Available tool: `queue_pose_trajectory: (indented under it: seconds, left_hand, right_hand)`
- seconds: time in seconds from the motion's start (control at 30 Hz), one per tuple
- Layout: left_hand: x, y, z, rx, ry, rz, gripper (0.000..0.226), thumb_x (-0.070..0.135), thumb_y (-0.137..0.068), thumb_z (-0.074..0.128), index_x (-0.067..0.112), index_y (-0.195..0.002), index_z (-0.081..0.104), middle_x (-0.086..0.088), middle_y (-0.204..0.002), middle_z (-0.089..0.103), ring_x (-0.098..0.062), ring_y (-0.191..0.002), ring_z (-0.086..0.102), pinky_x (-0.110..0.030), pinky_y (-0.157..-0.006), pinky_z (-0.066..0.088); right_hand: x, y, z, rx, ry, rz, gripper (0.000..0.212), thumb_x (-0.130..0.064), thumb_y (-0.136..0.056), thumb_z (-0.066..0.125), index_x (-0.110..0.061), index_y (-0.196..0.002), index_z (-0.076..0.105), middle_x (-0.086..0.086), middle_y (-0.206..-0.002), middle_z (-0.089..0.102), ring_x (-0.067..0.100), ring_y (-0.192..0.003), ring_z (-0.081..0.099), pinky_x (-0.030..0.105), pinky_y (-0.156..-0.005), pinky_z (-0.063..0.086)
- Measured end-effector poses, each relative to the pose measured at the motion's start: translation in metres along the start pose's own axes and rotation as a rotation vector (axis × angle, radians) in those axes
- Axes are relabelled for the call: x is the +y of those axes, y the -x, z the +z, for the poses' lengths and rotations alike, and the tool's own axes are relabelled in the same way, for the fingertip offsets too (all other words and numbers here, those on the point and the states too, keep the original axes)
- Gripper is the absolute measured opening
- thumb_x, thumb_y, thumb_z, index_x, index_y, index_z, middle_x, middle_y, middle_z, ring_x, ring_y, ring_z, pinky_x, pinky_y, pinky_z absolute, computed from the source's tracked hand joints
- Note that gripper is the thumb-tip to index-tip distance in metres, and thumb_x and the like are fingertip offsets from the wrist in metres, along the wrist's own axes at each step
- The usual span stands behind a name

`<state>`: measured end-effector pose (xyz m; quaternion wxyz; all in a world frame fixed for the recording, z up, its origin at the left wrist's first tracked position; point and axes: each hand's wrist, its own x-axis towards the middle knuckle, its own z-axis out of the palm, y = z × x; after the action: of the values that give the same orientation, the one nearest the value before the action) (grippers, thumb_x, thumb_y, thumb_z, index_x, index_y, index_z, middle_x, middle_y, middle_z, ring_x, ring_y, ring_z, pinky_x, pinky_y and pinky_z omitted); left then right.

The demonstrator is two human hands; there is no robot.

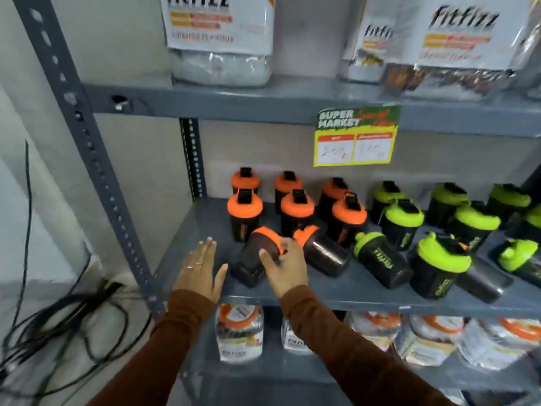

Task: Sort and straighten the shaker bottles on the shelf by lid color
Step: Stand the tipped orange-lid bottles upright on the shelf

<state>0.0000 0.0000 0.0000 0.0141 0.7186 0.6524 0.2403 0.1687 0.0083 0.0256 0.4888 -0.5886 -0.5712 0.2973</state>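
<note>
Black shaker bottles stand on the grey middle shelf (193,230). Several orange-lidded ones (297,205) stand upright at the left, several green-lidded ones (404,215) at the right. Two orange-lidded bottles lie tipped at the front: one (251,259) under my right hand (285,268), which grips it near the lid, and another (322,249) just right of it. A green-lidded bottle (380,259) also lies on its side. My left hand (200,266) hovers flat and open just left of the held bottle.
A yellow price tag (355,136) hangs from the upper shelf edge. Fitfizz pouches (219,39) sit above, jars (240,332) on the shelf below. The slotted upright post (87,142) stands at left, with black cables (58,317) on the floor.
</note>
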Motion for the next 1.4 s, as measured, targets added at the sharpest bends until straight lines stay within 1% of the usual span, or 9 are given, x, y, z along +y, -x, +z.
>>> queue_pose_trajectory:
  seconds: [0.2, 0.33, 0.4, 0.47, 0.57, 0.63, 0.8, 0.97, 1.4]
  left_hand:
    - [-0.032, 0.012, 0.040, -0.141, -0.086, -0.114, 0.088, 0.060, -0.082, 0.003, -0.003, -0.124, 0.048, -0.021, -0.132, 0.050, -0.037, -0.125, 0.045, -0.049, -0.105, 0.033]
    - [-0.037, 0.008, 0.044, -0.224, -0.163, -0.093, 0.107, 0.067, -0.075, -0.018, -0.001, -0.125, 0.047, -0.020, -0.133, 0.051, -0.035, -0.125, 0.046, -0.047, -0.105, 0.034]
    - [-0.037, 0.007, 0.041, -0.244, -0.206, -0.052, 0.111, 0.073, -0.071, -0.016, -0.002, -0.129, 0.042, -0.021, -0.136, 0.047, -0.035, -0.127, 0.043, -0.046, -0.106, 0.032]
    - [-0.037, 0.005, 0.040, -0.286, -0.246, -0.037, 0.110, 0.075, -0.069, -0.011, -0.001, -0.133, 0.034, -0.021, -0.142, 0.038, -0.034, -0.132, 0.036, -0.043, -0.109, 0.027]
    - [-0.035, 0.005, 0.034, -0.294, -0.286, -0.057, 0.105, 0.072, -0.075, -0.008, -0.003, -0.129, 0.040, -0.022, -0.137, 0.044, -0.034, -0.127, 0.043, -0.044, -0.104, 0.035]
    - [-0.037, 0.008, 0.038, -0.348, -0.286, -0.042, 0.110, 0.077, -0.066, -0.013, 0.002, -0.140, 0.018, -0.017, -0.151, 0.020, -0.030, -0.140, 0.020, -0.038, -0.115, 0.016]
    - [-0.035, 0.008, 0.037, -0.364, -0.330, -0.049, 0.085, 0.063, -0.083, 0.029, 0.007, -0.142, 0.002, -0.011, -0.155, 0.002, -0.024, -0.143, 0.003, -0.034, -0.116, 0.002]
    - [-0.032, 0.010, 0.034, -0.370, -0.348, -0.052, 0.084, 0.061, -0.084, 0.030, 0.008, -0.142, 0.001, -0.011, -0.155, 0.001, -0.024, -0.143, 0.001, -0.033, -0.116, 0.001]
    - [-0.032, 0.009, 0.034, -0.346, -0.329, -0.040, 0.083, 0.059, -0.084, 0.032, 0.007, -0.142, 0.003, -0.012, -0.155, 0.005, -0.025, -0.143, 0.005, -0.035, -0.116, 0.004]
  right_hand:
    - [0.002, -0.030, 0.032, 0.006, -0.236, 0.691, 0.095, -0.038, -0.067, 0.079, -0.001, -0.137, 0.025, 0.014, -0.141, 0.037, 0.033, -0.127, 0.042, 0.046, -0.103, 0.041]
    - [-0.002, -0.067, 0.057, -0.106, 0.032, 0.608, 0.062, -0.042, -0.080, 0.063, -0.013, -0.130, 0.040, 0.017, -0.141, 0.036, 0.036, -0.127, 0.039, 0.041, -0.107, 0.037]
    - [-0.004, -0.075, 0.065, -0.142, 0.133, 0.535, 0.055, -0.038, -0.079, 0.063, -0.015, -0.126, 0.048, 0.017, -0.135, 0.047, 0.035, -0.119, 0.050, 0.023, -0.081, 0.054]
    - [-0.004, -0.074, 0.065, -0.198, 0.142, 0.494, 0.043, -0.011, -0.084, 0.059, -0.002, -0.125, 0.050, 0.018, -0.132, 0.052, 0.030, -0.117, 0.054, 0.002, -0.045, 0.043]
    - [-0.022, -0.079, 0.060, -0.158, 0.012, 0.530, 0.032, -0.011, -0.088, 0.057, -0.001, -0.119, 0.056, 0.015, -0.131, 0.055, 0.031, -0.120, 0.052, 0.014, -0.077, 0.048]
    - [-0.016, -0.072, 0.060, -0.063, 0.016, 0.542, 0.036, -0.025, -0.083, 0.064, -0.008, -0.114, 0.060, 0.012, -0.128, 0.058, 0.033, -0.119, 0.052, 0.033, -0.092, 0.044]
    - [0.009, -0.022, 0.063, 0.163, -0.237, 0.660, 0.094, -0.052, -0.026, 0.072, -0.010, -0.109, 0.060, 0.013, -0.115, 0.062, 0.035, -0.107, 0.056, 0.044, -0.096, 0.047]
    - [-0.001, -0.014, 0.067, 0.207, -0.287, 0.338, 0.084, -0.007, -0.055, 0.084, -0.006, -0.122, 0.034, 0.008, -0.110, 0.049, 0.021, -0.095, 0.051, 0.026, -0.086, 0.043]
    - [0.010, 0.000, 0.089, 0.185, -0.199, 0.112, 0.105, -0.014, -0.045, 0.092, -0.005, -0.128, 0.029, 0.012, -0.128, 0.039, 0.015, -0.115, 0.038, 0.024, -0.104, 0.033]
